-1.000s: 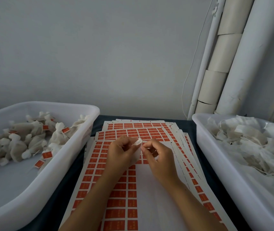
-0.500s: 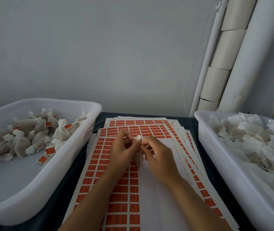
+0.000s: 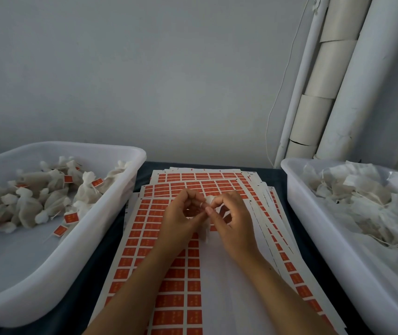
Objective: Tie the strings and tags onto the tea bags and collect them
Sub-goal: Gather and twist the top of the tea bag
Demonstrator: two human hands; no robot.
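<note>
Both hands meet above the middle of the tag sheets (image 3: 169,274): the left hand (image 3: 181,218) and right hand (image 3: 232,221) pinch one tea bag (image 3: 208,226) between their fingertips, its body hanging downward, finished bags' tub (image 3: 111,213) nearer the left hand.

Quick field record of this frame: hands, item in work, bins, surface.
left hand: pinches tea bag
right hand: pinches tea bag
tea bag: held between both hands above the tag sheets
left bin: tied bags with orange tags
right bin: loose white bags and strings, no tags visible
tag sheets: orange, stacked between the bins
</note>
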